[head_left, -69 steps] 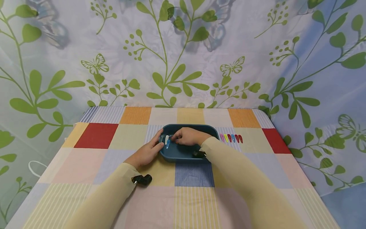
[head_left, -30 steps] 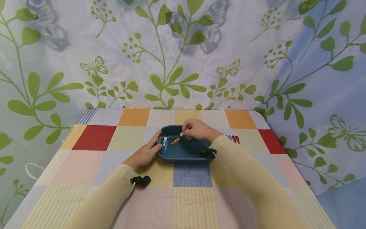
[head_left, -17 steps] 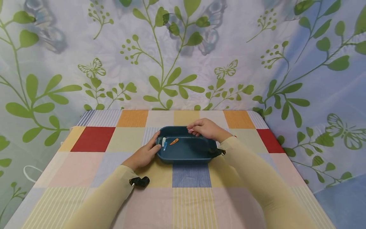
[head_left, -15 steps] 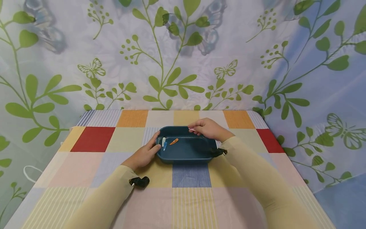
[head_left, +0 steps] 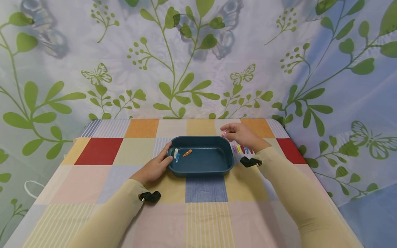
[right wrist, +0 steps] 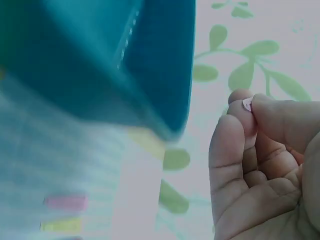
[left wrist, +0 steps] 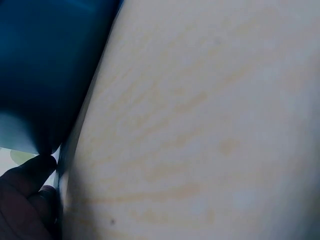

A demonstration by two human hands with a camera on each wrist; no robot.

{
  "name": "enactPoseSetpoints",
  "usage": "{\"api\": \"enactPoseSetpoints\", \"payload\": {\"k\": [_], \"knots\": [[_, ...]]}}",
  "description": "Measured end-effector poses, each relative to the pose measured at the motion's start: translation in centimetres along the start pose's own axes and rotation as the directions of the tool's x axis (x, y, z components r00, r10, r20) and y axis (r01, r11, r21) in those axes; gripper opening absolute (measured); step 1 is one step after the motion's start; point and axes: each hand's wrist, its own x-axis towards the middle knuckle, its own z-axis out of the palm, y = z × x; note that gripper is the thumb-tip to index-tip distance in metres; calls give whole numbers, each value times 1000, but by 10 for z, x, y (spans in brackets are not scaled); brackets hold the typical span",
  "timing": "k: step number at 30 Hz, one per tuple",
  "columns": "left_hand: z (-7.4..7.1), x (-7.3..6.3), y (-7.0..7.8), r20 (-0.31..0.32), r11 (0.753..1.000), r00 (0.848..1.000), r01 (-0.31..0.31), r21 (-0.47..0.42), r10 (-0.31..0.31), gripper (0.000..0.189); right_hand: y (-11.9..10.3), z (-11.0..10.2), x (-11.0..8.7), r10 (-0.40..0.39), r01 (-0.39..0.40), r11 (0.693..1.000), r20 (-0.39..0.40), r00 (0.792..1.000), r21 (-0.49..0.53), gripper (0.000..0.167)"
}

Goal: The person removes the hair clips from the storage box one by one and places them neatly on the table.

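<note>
A dark blue tray [head_left: 201,171] stands on the table with a white hair clip [head_left: 175,153], a blue hair clip [head_left: 177,158] and an orange hair clip [head_left: 187,153] inside at its left end. My left hand [head_left: 155,167] rests against that end, fingers extended along the outside and thumb at the rim. Just beyond the far right corner, above the table, my right hand [head_left: 243,134] pinches a small pink hair clip [head_left: 224,132] between thumb and fingertips. In the right wrist view only a bit of this pink clip [right wrist: 247,104] shows.
To the tray's right lies a row of several hair clips, among them a pink one [head_left: 234,149] and a yellow one [head_left: 238,149]; the right wrist partly covers the row. A patchwork cloth [head_left: 136,151] covers the table. A leaf-patterned curtain [head_left: 124,51] hangs behind.
My right hand has left the tray's inside and moved right past its far corner, holding the pink clip. The orange clip now lies uncovered in the tray. My left hand stays at the tray.
</note>
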Motion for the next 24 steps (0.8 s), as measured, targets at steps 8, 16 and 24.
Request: {"api": "enactPoseSetpoints", "payload": {"k": [8, 16, 24], "knots": [[0, 1, -2, -1, 1000, 1000, -3, 7, 3, 67, 28, -26, -18, 47, -49, 998, -59, 997, -35, 37], [0, 1, -2, 2, 1000, 1000, -1, -6, 1, 67, 62, -47, -35, 112, -119, 991, -111, 987, -54, 41], [1, 2, -2, 5, 1000, 1000, -10, -14, 11, 67, 99, -57, -47, 172, -192, 972, -146, 974, -137, 42]]}}
